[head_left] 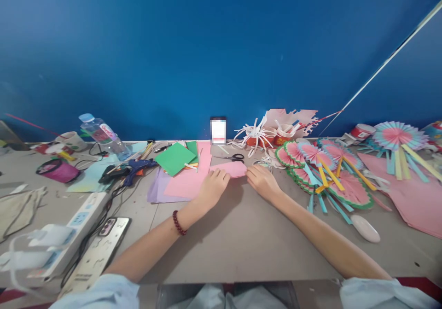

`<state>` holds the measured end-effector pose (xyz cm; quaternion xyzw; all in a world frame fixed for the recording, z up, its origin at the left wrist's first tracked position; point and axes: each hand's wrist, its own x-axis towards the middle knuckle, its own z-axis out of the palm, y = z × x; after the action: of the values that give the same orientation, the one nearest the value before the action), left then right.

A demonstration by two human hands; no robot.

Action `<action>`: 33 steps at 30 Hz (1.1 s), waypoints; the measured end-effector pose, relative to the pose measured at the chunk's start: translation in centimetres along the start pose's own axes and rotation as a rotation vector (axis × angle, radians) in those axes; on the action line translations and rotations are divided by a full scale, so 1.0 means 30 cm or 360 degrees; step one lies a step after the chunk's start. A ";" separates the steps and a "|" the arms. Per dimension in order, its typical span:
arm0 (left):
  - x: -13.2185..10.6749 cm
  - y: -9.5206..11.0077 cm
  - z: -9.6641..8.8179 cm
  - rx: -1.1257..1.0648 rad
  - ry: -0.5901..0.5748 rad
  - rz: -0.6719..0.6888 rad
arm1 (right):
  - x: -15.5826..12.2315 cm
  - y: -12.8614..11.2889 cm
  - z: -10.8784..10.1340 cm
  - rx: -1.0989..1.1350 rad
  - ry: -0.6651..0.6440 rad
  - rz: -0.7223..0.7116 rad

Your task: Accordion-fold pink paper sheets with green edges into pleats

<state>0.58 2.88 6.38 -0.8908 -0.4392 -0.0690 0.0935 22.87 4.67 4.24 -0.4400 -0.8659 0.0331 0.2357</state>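
Note:
Between my two hands is a small pink paper piece point(236, 169), held just above the grey table. My left hand point(214, 184), with a dark red bead bracelet at the wrist, grips its left end with curled fingers. At the right end, my right hand point(263, 181) pinches the paper's edge. Black-handled scissors point(236, 157) lie right behind the paper. To the left of my left hand are a large pink sheet point(183, 185), a purple sheet point(157, 189) and green sheets point(176, 158).
Finished paper fans point(341, 161) lie to the right, near a white computer mouse point(365, 228). Cups point(253, 138) with white paper strips stand at the back. Leftward are a glue gun point(136, 168), a bottle point(107, 136), a power strip point(78, 228) and a phone point(100, 253).

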 end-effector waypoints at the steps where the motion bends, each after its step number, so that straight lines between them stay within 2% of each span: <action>1: -0.014 0.008 0.020 -0.0009 -0.0036 0.0031 | -0.019 -0.003 0.015 -0.0020 -0.0020 -0.0001; 5: -0.065 0.028 0.097 -0.0039 -0.0141 0.0068 | -0.071 -0.012 0.050 -0.0005 -0.0073 -0.0004; 8: -0.084 0.024 0.123 -0.0105 -0.0148 0.0029 | -0.082 -0.013 0.046 0.0030 -0.0103 0.0002; 12: -0.091 -0.004 0.124 -0.0288 -0.0145 -0.0049 | -0.078 -0.011 0.023 0.0155 -0.0130 0.0042; 17: -0.082 -0.043 0.119 -0.0755 -0.0047 -0.0236 | -0.066 0.001 0.019 0.0548 -0.0121 0.0292; 23: -0.062 -0.065 0.129 -0.0968 -0.0024 -0.0318 | -0.051 0.025 0.046 0.0594 -0.0089 0.0462; 28: -0.066 -0.069 0.149 -0.0922 0.0051 -0.0247 | -0.047 0.031 0.058 0.0626 -0.0054 0.0512; 33: -0.066 -0.060 0.158 -0.0649 0.0102 -0.0078 | -0.045 0.043 0.073 0.0646 -0.0040 0.0532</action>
<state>-1.85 3.52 1.57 -0.8778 -0.4344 -0.1870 -0.0765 23.55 4.72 1.45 -0.5202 -0.7597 0.2501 0.2995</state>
